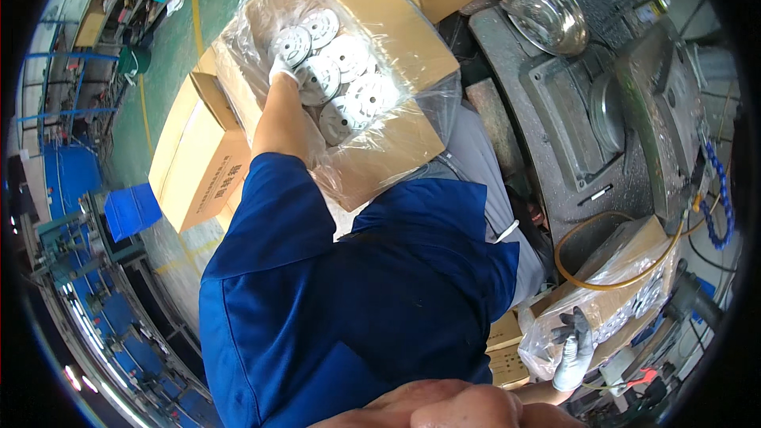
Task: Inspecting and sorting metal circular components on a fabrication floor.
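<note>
I see L hand (283,70), white-gloved, inside open brown cardboard box (384,160) lined w/ clear plastic. Fingers at rim of round silver-grey disc (291,44), nr box's L edge; tips hidden, can't tell if gripping. Several similar discs (346,54) beside it, toward box's R edge. R hand (577,341), white glove w/ dark fingertips: fingers released, apart, sl. bent, nr lower edge of plastic-lined 2nd carton (646,239).

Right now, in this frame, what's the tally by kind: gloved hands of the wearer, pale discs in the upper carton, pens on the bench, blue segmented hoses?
Gloved hands: 2 (left hand, right hand)
Pale discs: at least 6; overlap may hide more
Pen: 1
Blue segmented hose: 1
Total: at least 10
</note>
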`<action>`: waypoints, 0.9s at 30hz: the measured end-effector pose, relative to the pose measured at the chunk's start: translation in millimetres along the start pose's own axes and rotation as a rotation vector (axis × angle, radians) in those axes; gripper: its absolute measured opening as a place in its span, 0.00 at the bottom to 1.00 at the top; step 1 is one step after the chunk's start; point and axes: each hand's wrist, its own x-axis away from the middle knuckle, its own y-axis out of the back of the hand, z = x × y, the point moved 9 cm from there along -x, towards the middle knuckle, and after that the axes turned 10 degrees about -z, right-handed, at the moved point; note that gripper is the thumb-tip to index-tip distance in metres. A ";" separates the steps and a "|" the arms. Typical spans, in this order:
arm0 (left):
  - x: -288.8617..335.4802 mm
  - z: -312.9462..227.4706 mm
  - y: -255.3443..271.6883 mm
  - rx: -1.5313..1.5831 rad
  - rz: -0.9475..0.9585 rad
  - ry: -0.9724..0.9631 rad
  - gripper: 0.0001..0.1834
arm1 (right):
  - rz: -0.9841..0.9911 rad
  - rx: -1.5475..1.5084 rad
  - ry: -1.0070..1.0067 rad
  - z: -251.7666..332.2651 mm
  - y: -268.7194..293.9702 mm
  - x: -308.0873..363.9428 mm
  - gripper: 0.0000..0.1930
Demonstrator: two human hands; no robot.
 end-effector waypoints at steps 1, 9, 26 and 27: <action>38.1 30.8 -82.3 0.073 -0.193 0.767 0.32 | -0.070 0.104 -0.074 23.8 -11.0 12.6 0.33; 34.8 -86.4 -86.1 -0.759 0.344 0.714 0.38 | -0.049 0.094 -0.096 35.5 -15.6 -11.1 0.28; -18.9 -526.7 -43.9 -0.445 0.459 0.201 0.18 | 0.154 -0.296 -0.024 19.7 -55.8 -18.9 0.23; -16.8 -550.9 -40.0 -0.438 0.442 0.163 0.16 | 0.187 -0.296 -0.007 19.6 -55.0 -19.1 0.22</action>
